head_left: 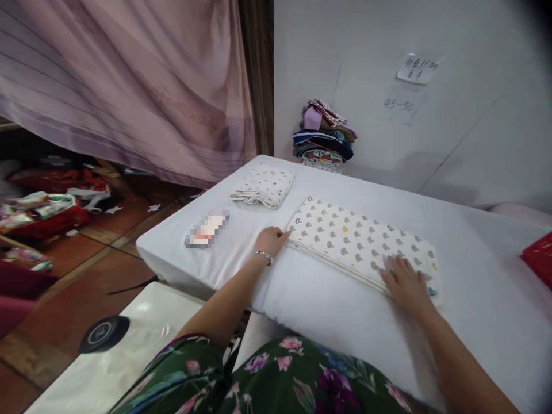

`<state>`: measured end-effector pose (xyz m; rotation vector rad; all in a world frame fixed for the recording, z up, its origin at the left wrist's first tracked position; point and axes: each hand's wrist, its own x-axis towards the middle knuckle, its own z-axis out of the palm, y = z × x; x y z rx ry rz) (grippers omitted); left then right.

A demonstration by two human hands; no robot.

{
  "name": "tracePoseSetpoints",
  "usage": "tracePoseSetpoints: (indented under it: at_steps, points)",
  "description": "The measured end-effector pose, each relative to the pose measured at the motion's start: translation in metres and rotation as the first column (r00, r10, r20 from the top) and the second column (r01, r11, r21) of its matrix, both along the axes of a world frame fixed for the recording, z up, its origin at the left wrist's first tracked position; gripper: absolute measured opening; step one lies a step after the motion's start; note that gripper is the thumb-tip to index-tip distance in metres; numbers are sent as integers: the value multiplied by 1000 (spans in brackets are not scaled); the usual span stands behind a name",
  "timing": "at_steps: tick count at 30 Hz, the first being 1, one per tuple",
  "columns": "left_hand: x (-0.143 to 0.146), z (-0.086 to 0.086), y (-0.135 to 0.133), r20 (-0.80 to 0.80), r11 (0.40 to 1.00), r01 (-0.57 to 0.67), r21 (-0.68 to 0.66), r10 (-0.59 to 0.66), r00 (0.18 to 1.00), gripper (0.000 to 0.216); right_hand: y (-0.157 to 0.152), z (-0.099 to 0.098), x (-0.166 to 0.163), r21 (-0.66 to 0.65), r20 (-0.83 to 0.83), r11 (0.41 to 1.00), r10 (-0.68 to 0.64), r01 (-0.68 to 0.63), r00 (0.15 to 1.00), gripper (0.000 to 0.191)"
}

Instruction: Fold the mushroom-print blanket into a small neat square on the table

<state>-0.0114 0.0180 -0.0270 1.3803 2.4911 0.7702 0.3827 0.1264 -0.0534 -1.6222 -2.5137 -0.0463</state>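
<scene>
A folded white cloth printed with grey mushroom shapes point(345, 238) lies lengthwise on the white-covered table point(328, 310). My left hand point(271, 240), a bracelet on its wrist, rests at the cloth's left corner with its fingers curled onto the edge. My right hand point(403, 282) lies flat on the cloth's right end, fingers spread. A second, smaller folded patterned cloth point(264, 185) sits farther back on the table to the left.
A stack of folded colourful clothes point(324, 138) stands against the white wall at the back. A small blurred object point(207, 229) lies near the table's left edge. A red thing point(540, 257) sits at the right edge. A pink curtain point(138, 80) and floor clutter point(47, 210) fill the left.
</scene>
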Motion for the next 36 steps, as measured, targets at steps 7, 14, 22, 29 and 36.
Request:
tracePoseSetpoints:
  at_steps: [7,14,22,29,36]
  points:
    - [-5,-6,-7,67,996,15,84,-20,998,33,-7,-5,-11,9,-100,997,78,-78,992,49]
    - [-7,-8,-21,9,993,90,70,-91,996,17,-25,4,-84,59,-305,911,406,-409,861,36]
    - [-7,-12,-19,-8,983,116,141,-116,993,9,-40,27,-196,106,-375,773,613,-625,695,24]
    - [-9,-14,-17,19,987,89,133,-92,996,9,-44,25,-245,31,-211,810,578,-585,789,22]
    - [-11,-15,-16,37,985,94,144,-100,994,10,-43,14,-245,30,-284,813,565,-582,775,20]
